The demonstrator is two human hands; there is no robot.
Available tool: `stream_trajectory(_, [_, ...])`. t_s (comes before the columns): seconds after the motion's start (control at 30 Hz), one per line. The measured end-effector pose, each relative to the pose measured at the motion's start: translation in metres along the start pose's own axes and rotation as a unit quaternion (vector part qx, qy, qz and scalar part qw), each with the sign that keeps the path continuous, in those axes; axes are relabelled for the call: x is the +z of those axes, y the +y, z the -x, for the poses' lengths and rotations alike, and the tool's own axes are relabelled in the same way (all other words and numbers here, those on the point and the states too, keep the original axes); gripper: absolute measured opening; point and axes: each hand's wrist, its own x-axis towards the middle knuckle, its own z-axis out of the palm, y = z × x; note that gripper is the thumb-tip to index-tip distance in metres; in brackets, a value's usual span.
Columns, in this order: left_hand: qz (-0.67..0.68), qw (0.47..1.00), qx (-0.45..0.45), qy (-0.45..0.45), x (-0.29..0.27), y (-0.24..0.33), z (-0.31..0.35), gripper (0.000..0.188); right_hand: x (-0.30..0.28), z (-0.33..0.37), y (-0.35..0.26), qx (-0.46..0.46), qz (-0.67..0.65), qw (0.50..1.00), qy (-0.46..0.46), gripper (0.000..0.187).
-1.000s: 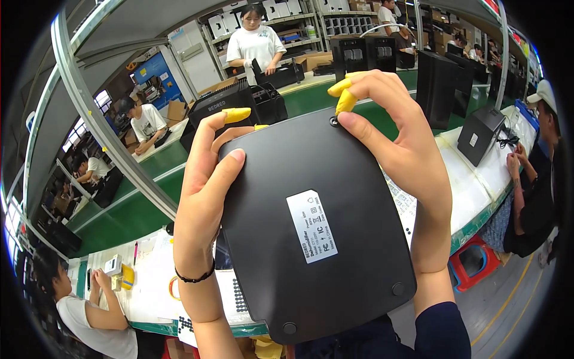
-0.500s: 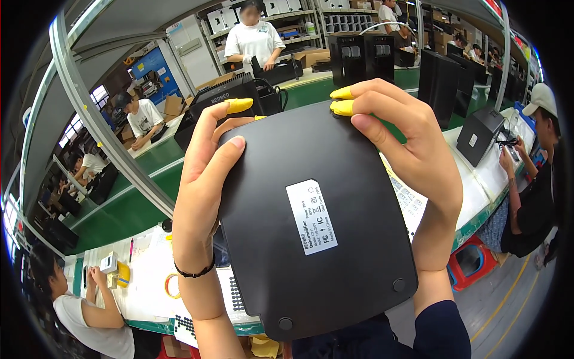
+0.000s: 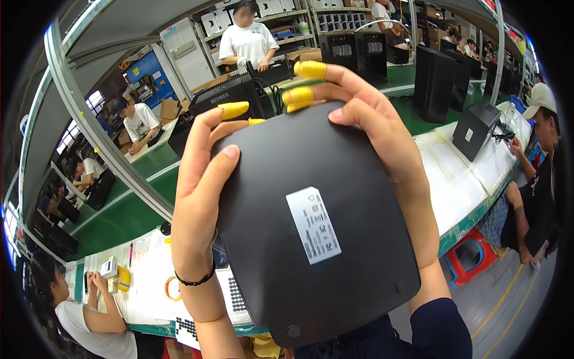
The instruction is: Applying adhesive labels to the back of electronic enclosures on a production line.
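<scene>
A black boxy appliance (image 3: 263, 209) with rounded corners is held up before me, its flat underside facing me. A white printed label (image 3: 313, 225) sits at its middle, and a dark round foot (image 3: 293, 331) shows at each lower corner. My left hand (image 3: 200, 179) grips the upper left edge, thumb on the flat face, fingers wrapped behind. At the upper right corner my right hand (image 3: 382, 128) is closed round it, thumb on the face and fingers over the far edge. Yellow finger cots cover fingertips on both hands. The appliance's far side is hidden.
A white-covered bench (image 3: 149, 293) holds a yellow tape ring (image 3: 173, 288) and sheets of black dots (image 3: 237, 293). A green conveyor (image 3: 305, 102) carries black appliances. Another black unit (image 3: 475, 131) stands right. Co-workers sit left and right; one stands opposite. A metal post (image 3: 95, 131) rises at left.
My right hand has shifted left along the appliance's top edge, its fingers lifting and moving over the far side. The appliance has tilted slightly. My left hand keeps its hold.
</scene>
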Motion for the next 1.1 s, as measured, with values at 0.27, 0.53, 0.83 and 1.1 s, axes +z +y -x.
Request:
stream_trajectory(0.27, [0.054,0.994,-0.006,0.097,-0.023,-0.042,-0.030,0.042,0.008,0.074,0.077,-0.198,0.049,0.960,0.191,0.066])
stream_trajectory(0.53, [-0.077,0.925,0.205,0.311,0.013,-0.089,0.002,0.039,-0.018,0.053,0.094,-0.114,0.131,0.976,0.133,0.097])
stream_trajectory(0.83, [-0.712,0.396,0.481,-0.323,0.060,-0.170,0.097,0.052,-0.005,0.041,0.075,-0.076,0.038,0.993,0.082,0.085])
stream_trajectory(1.1, [-0.837,0.069,0.530,-0.120,0.087,-0.219,0.022,0.046,-0.034,0.022,0.059,-0.361,0.254,0.897,0.033,0.085])
